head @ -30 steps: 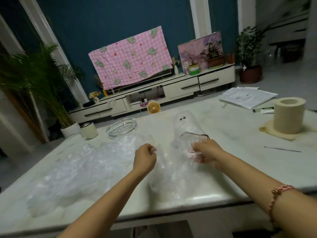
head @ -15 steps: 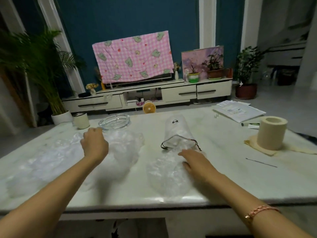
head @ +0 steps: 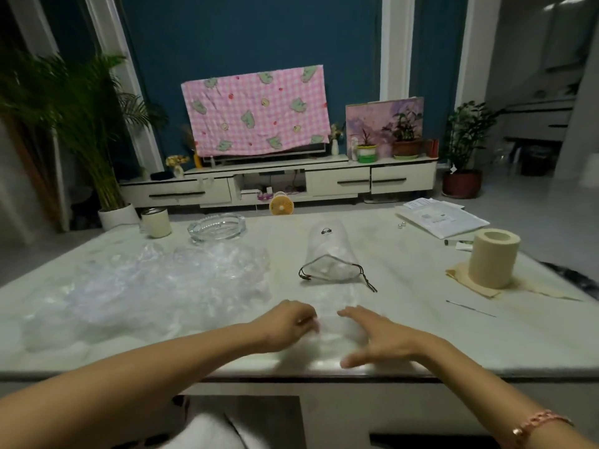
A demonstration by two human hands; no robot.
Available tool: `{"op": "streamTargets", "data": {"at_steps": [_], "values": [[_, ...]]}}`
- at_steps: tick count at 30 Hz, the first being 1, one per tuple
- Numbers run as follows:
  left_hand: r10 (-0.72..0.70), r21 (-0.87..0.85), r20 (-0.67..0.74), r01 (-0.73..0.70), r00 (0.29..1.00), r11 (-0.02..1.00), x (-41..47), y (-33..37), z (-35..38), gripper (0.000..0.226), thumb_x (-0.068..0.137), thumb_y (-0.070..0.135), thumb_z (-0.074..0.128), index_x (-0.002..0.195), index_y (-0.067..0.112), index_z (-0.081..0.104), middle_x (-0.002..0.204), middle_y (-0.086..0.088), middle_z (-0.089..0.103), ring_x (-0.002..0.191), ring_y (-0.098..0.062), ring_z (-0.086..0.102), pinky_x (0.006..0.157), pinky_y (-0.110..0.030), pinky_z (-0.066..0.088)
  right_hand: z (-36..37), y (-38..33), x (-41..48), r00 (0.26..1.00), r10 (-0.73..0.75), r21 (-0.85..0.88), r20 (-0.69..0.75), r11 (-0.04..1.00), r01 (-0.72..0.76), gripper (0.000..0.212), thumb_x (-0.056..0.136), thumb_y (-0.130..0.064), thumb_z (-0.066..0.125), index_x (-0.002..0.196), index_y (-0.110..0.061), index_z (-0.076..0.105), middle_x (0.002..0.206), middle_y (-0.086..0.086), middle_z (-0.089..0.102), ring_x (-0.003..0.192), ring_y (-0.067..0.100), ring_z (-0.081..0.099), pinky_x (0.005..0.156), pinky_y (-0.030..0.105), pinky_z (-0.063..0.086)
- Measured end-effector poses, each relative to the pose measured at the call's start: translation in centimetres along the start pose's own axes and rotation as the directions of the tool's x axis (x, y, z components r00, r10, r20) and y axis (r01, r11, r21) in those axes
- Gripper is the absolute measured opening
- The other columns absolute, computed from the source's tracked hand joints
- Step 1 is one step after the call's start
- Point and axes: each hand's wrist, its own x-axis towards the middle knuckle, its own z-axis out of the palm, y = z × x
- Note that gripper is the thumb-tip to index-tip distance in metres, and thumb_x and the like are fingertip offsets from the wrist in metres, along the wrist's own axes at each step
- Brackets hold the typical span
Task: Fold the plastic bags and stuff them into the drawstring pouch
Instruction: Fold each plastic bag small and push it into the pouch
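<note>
Two hands lay low on the table (head: pixel 421 286), close to its front edge. The left hand (head: pixel 285 325) had its fingers curled in, with the tips against the left side of a flat clear bag (head: pixel 328 332). It was blurry there, so I could not tell if they pinched the plastic. The right hand (head: pixel 379 338) had its fingers straight and spread wide. It lay flat on the right side of the same bag, thumb out toward the front edge.

Just behind the bag, near the middle of the table, I saw the drawstring pouch (head: pixel 330 257). It lay on its side, puffed up, with its mouth open toward the front edge and dark cords hanging off both sides.

A big crinkly pile of plastic bags (head: pixel 155 286) covered the left half of the table, near the left hand.

Along the back edge sat a glass ashtray (head: pixel 216 223) and a cup (head: pixel 155 222). By the right edge stood a paper roll (head: pixel 492 257), with some papers (head: pixel 440 218) at the back right corner.
</note>
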Motion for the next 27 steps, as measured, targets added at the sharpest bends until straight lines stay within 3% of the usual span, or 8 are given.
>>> {"op": "streamTargets", "data": {"at_steps": [2,5,9,14,18,21,23,27], "values": [[-0.074,-0.218,-0.068,0.057,0.995,0.974,-0.6,0.5,-2.3,0.022,0.096,0.013,0.048,0.088,0.006,0.067,0.083,-0.004,0.060,0.076,-0.015,0.054,0.062,-0.017,0.038,0.0,-0.6,0.1,0.986,-0.030,-0.052,-0.165,0.998,0.021,0.063,0.077,-0.051,0.065,0.125,-0.012,0.052,0.126,0.008,0.052,0.125,0.023,0.044,0.095,0.026,0.032],[-0.229,-0.545,-0.029,0.177,0.973,0.820,-2.3,0.5,-6.2,0.025,0.100,0.015,0.043,0.081,0.011,0.059,0.071,-0.001,0.061,0.058,-0.011,0.060,0.052,-0.017,0.049,-1.7,-2.2,0.6,0.895,0.111,0.459,-0.431,0.882,0.112,0.038,0.077,-0.034,0.071,0.084,0.003,0.064,0.079,0.009,0.062,0.079,0.020,0.057,0.068,0.028,0.039],[-0.403,-0.541,-0.137,0.273,0.905,0.795,-3.3,-1.1,-8.2,0.026,0.100,0.018,0.042,0.083,0.008,0.058,0.066,-0.004,0.057,0.037,-0.009,0.045,0.035,-0.015,0.033,-4.4,-4.4,0.3,0.925,0.231,0.776,-0.302,0.623,0.098,0.019,0.086,-0.021,0.068,0.092,-0.003,0.066,0.087,0.011,0.069,0.083,0.025,0.066,0.079,0.035,0.054],[-0.624,-0.658,-0.103,0.417,0.775,0.627,-3.4,-4.2,-3.9,0.033,0.100,0.023,0.043,0.074,0.007,0.054,0.070,-0.011,0.056,0.053,-0.022,0.045,0.041,-0.020,0.033,-1.8,-4.7,1.3,0.825,0.426,0.688,-0.373,0.723,-0.062,0.031,0.086,-0.022,0.065,0.061,-0.012,0.051,0.062,0.003,0.054,0.045,0.008,0.051,0.047,0.018,0.038],[-0.657,-0.514,-0.501,0.417,0.564,0.750,-1.6,-5.7,-0.4,0.027,0.099,0.016,0.036,0.106,0.007,0.060,0.112,-0.012,0.060,0.102,-0.028,0.055,0.084,-0.031,0.043,0.2,-2.7,4.0,0.766,0.401,0.387,-0.503,0.897,-0.215,0.019,0.087,-0.029,0.056,0.071,-0.021,0.048,0.085,0.003,0.061,0.077,0.022,0.057,0.062,0.030,0.040],[-0.275,-0.277,-0.707,0.101,0.651,0.955,0.5,-4.1,0.8,0.029,0.099,0.024,0.037,0.121,0.019,0.056,0.121,0.006,0.054,0.115,-0.011,0.046,0.093,-0.017,0.032,-0.1,-1.6,5.8,0.675,0.096,-0.200,-0.732,0.916,-0.347,0.025,0.082,-0.033,0.068,0.102,-0.022,0.056,0.102,0.002,0.058,0.093,0.022,0.058,0.073,0.030,0.043],[-0.056,-0.092,-0.639,-0.004,0.767,0.996,2.5,-3.0,1.9,0.048,0.093,0.038,0.025,0.123,0.017,0.057,0.125,0.007,0.055,0.121,-0.006,0.045,0.098,-0.017,0.034,1.2,-1.6,7.1,0.601,-0.132,-0.332,-0.788,0.914,-0.234,0.029,0.071,-0.029,0.073,0.095,-0.018,0.063,0.091,0.002,0.065,0.080,0.021,0.063,0.066,0.028,0.049],[-0.017,0.257,-0.286,0.094,0.958,0.962,5.1,-5.4,6.0,0.068,0.083,0.044,0.013,0.131,0.016,0.052,0.135,-0.001,0.055,0.141,-0.024,0.018,0.115,-0.033,-0.002,3.9,-1.9,8.5,0.907,-0.018,-0.321,-0.421,0.938,-0.131,0.043,0.092,-0.038,0.025,0.118,-0.022,0.054,0.120,-0.001,0.064,0.106,0.014,0.065,0.094,0.022,0.038]]}}
